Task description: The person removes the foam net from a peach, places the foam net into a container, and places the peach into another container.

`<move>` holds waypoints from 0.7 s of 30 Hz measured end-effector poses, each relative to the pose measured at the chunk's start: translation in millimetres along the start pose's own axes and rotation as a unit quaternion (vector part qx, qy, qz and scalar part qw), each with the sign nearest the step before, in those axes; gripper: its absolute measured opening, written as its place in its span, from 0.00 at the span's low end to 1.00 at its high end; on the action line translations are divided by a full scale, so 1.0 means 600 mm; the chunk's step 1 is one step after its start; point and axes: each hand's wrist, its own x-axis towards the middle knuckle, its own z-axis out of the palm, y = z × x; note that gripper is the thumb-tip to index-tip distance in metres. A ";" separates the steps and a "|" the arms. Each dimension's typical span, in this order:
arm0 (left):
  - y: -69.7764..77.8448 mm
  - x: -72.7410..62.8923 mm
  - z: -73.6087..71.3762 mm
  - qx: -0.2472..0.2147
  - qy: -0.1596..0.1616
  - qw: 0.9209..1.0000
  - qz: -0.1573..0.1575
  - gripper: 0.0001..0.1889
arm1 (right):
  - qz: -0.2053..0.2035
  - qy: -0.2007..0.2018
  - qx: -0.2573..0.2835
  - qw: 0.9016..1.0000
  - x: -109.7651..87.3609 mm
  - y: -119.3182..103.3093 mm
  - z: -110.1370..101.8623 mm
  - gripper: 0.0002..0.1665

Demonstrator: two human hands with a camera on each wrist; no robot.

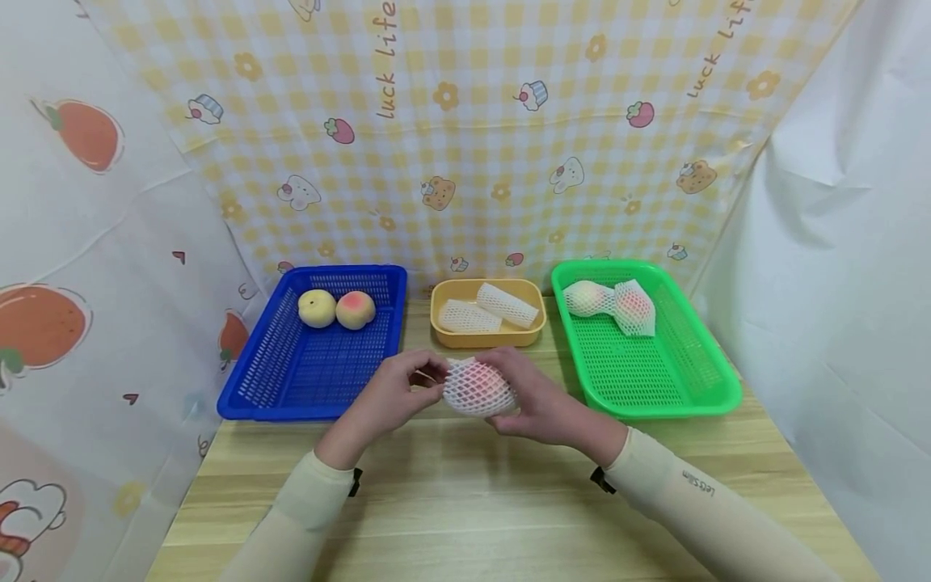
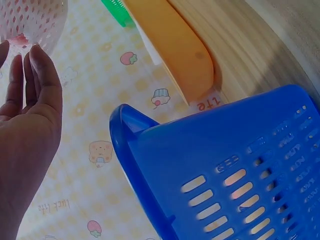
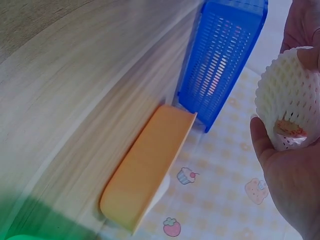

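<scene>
A peach inside a white foam net sleeve [image 1: 478, 390] is held up over the table, its pink skin showing through the mesh. My right hand [image 1: 534, 404] grips it from the right, thumb below and fingers above. At the sleeve's left end, the curled fingers and thumb of my left hand [image 1: 407, 390] pinch the net's edge. The right wrist view shows the sleeve [image 3: 287, 95] with an open end where some peach shows. In the left wrist view my left fingertips [image 2: 40, 52] are at the net's lower edge.
At left, a blue basket [image 1: 313, 404] holds two bare peaches [image 1: 355, 310]. A yellow-orange tray [image 1: 489, 340] at the back middle holds foam nets [image 1: 507, 305]. On the right, a green basket [image 1: 625, 380] contains two netted peaches [image 1: 634, 309]. A patterned cloth [image 1: 480, 153] hangs behind.
</scene>
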 end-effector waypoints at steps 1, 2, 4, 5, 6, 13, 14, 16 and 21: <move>0.000 0.000 0.000 -0.007 -0.001 1.000 0.002 0.13 | -0.001 0.000 -0.001 1.000 0.000 -0.001 0.000 0.54; 0.000 0.000 0.001 -0.013 -0.002 1.000 0.005 0.14 | -0.002 0.000 -0.001 1.000 0.001 -0.002 0.000 0.54; 0.000 0.001 0.001 -0.024 -0.003 1.000 0.014 0.15 | -0.001 -0.001 -0.003 1.000 0.001 -0.005 0.000 0.54; 0.000 0.001 0.001 -0.028 -0.004 0.999 0.019 0.15 | -0.001 -0.001 -0.004 1.000 0.001 -0.006 0.000 0.54; 0.000 0.002 0.001 -0.031 -0.005 0.999 0.025 0.16 | -0.001 -0.002 -0.005 1.000 0.001 -0.007 0.000 0.54; -0.003 0.004 0.002 -0.038 -0.014 0.998 0.048 0.18 | 0.008 -0.011 -0.010 1.000 0.002 -0.008 0.000 0.54; -0.003 0.004 0.002 -0.040 -0.017 0.998 0.046 0.19 | 0.008 -0.011 -0.010 1.000 0.002 -0.008 0.000 0.54; -0.002 0.004 0.003 -0.044 -0.022 0.998 0.036 0.20 | 0.007 -0.011 -0.011 1.000 0.002 -0.007 0.000 0.54; 0.004 0.004 0.003 -0.046 -0.032 0.998 0.015 0.21 | -0.009 -0.003 -0.013 1.000 0.003 -0.004 0.000 0.55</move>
